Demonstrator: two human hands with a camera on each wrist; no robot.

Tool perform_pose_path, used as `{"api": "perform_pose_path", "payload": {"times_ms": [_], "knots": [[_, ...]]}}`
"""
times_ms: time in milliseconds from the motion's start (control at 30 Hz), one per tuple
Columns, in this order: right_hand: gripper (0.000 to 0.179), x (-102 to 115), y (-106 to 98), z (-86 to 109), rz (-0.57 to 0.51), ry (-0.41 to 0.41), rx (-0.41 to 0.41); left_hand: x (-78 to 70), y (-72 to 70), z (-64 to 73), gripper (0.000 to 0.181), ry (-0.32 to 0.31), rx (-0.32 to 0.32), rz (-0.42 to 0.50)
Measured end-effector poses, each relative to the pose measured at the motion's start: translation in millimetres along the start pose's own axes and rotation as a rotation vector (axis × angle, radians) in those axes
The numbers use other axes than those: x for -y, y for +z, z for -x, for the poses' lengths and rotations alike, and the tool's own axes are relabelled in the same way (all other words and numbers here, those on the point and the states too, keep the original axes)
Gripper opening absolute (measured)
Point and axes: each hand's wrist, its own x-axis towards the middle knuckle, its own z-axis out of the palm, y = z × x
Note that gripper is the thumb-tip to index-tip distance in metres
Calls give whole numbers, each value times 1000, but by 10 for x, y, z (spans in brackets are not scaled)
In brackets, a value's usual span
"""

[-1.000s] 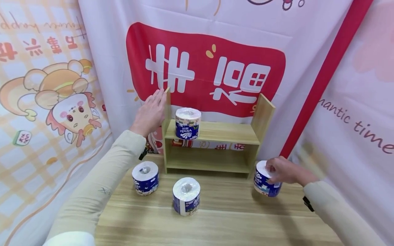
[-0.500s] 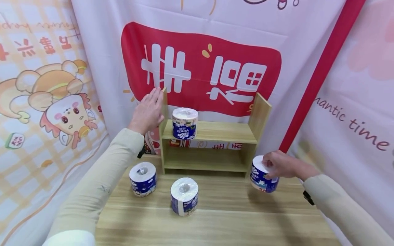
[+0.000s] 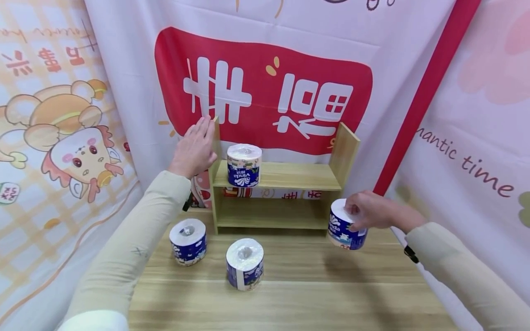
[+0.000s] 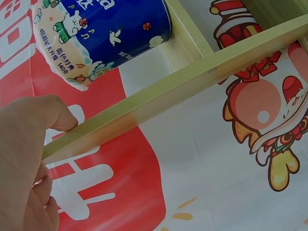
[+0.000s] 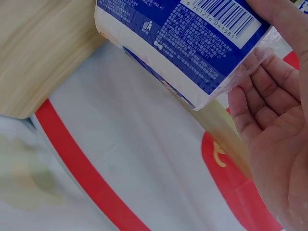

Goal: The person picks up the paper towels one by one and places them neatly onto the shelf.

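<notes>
My right hand (image 3: 372, 210) holds a wrapped blue-and-white toilet roll (image 3: 347, 232) by its top edge. The roll hangs above the table, beside the shelf's right side, and its barcode shows in the right wrist view. My left hand (image 3: 193, 149) grips the upright left side panel of a small wooden shelf (image 3: 277, 225). In the left wrist view the thumb lies on one face of that panel (image 4: 139, 103), with the fingers behind it. Another toilet roll (image 3: 244, 166) stands at the left end of the upper shelf board.
Two more toilet rolls stand on the wooden table (image 3: 298, 299): one roll (image 3: 188, 242) at the left, another roll (image 3: 245, 264) in front of the shelf. A printed cloth (image 3: 265, 92) hangs close behind the shelf.
The held toilet roll has risen a little, together with my right hand. My left hand keeps its grip on the side panel. The head view has shifted slightly.
</notes>
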Motion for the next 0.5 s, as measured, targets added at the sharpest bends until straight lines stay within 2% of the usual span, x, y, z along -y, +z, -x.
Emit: {"api": "perform_pose_path", "payload": {"times_ms": [267,500], "knots": [[45,153,-186,-40,1,-8,3,43,16,1,88,-9,17,26],[45,237,-283,-79,3,-11,-1,21,37,-1,90,-13,32,13]]}}
